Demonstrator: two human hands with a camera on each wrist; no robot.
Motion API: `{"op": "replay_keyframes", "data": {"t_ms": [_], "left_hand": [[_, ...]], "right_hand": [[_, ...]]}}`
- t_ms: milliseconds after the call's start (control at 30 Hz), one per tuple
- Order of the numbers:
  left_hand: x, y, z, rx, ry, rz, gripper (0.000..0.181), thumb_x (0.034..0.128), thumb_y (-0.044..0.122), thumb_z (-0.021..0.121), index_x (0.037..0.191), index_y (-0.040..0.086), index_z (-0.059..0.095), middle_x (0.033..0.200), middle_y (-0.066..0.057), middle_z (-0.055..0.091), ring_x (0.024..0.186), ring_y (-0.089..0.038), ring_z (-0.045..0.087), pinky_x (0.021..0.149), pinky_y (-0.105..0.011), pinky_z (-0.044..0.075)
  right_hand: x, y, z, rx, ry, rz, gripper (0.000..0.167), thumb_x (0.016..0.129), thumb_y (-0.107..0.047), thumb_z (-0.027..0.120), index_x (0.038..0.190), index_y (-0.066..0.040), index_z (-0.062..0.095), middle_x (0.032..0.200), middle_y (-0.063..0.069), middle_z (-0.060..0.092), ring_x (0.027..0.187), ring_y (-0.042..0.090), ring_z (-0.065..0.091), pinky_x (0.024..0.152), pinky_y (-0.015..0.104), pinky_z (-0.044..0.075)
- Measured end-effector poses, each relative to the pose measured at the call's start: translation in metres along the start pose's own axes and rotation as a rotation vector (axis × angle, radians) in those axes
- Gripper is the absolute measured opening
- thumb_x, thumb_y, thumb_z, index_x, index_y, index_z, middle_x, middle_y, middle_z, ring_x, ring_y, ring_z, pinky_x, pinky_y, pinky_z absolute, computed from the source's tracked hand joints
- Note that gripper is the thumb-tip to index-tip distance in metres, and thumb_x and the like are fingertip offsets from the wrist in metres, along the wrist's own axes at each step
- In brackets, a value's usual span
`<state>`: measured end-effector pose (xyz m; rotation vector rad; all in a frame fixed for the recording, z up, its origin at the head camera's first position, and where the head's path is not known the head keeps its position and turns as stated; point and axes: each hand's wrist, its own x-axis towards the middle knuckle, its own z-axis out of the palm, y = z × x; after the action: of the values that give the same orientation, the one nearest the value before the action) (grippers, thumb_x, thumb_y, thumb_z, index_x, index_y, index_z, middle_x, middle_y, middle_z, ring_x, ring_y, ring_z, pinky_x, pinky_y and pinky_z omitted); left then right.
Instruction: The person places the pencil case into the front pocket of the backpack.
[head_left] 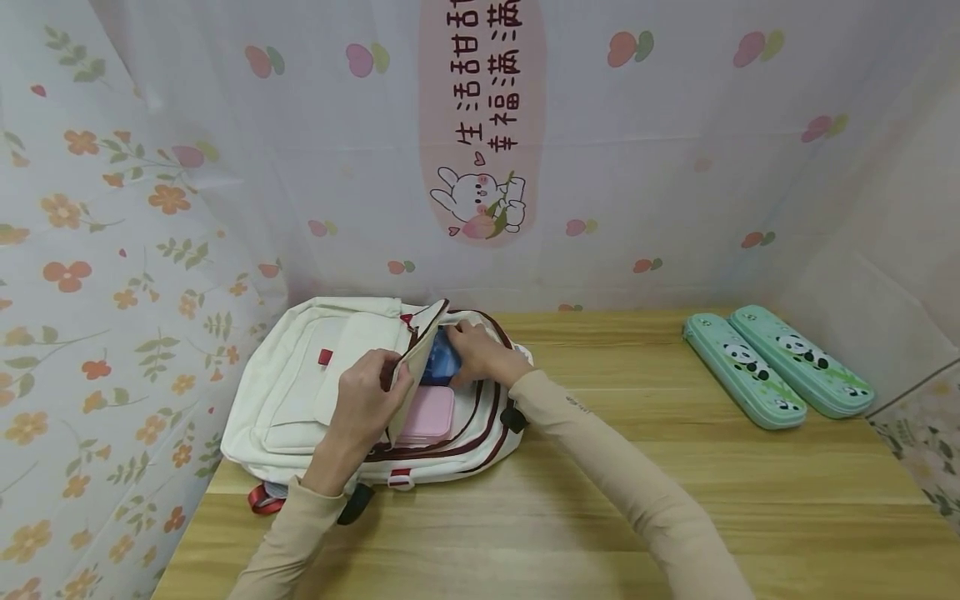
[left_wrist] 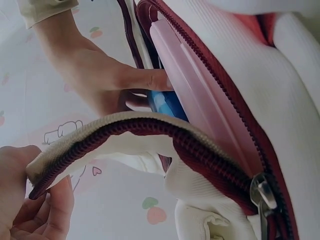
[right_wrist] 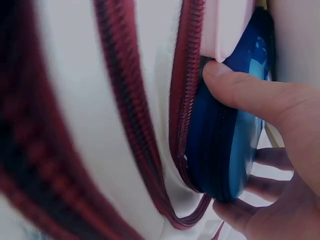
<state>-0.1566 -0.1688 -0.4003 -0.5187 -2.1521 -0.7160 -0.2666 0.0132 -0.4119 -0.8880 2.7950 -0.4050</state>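
A white backpack with dark red zippers lies on the table, its compartment unzipped. My left hand pinches the edge of the compartment's flap and holds it lifted. Inside the opening, my right hand grips a blue zippered case, thumb on one side and fingers round the other. Beside the blue case sits a pink box, which the right wrist view shows just above my thumb. The lower part of the blue case is hidden by the bag.
Two light green panda cases lie side by side at the right of the wooden table. A printed curtain hangs behind the table and another, flowered, stands at the left. Black buckles and a red strap stick out by the bag.
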Motion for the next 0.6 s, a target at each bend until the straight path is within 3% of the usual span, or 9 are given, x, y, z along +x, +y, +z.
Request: {"op": "replay_keyframes", "data": {"t_ms": [300,600], "left_hand": [[0.0007,-0.0016,0.0013,-0.005,-0.004,0.022,0.007,0.0791,-0.002,0.070,0.083,-0.005,0.065,0.067,-0.012,0.059,0.058,-0.020,0.053,0.053,-0.032,0.045],[-0.0018,-0.0024,0.0021,0.003,-0.013,-0.008,0.007,0.0801,-0.001,0.071,0.084,-0.004,0.066,0.067,-0.011,0.059,0.059,-0.019,0.053,0.053,-0.030,0.044]], "right_hand": [[0.0020,-0.0062,0.0014,-0.034,-0.066,0.044,0.104,0.078,-0.033,0.087,0.158,-0.003,0.028,0.156,0.024,0.036,0.139,0.043,0.042,0.111,0.048,0.043],[-0.0063,-0.0039,-0.0001,0.001,-0.106,0.070,0.105,0.080,-0.029,0.086,0.160,-0.003,0.022,0.157,0.029,0.031,0.141,0.042,0.041,0.111,0.048,0.043]]}}
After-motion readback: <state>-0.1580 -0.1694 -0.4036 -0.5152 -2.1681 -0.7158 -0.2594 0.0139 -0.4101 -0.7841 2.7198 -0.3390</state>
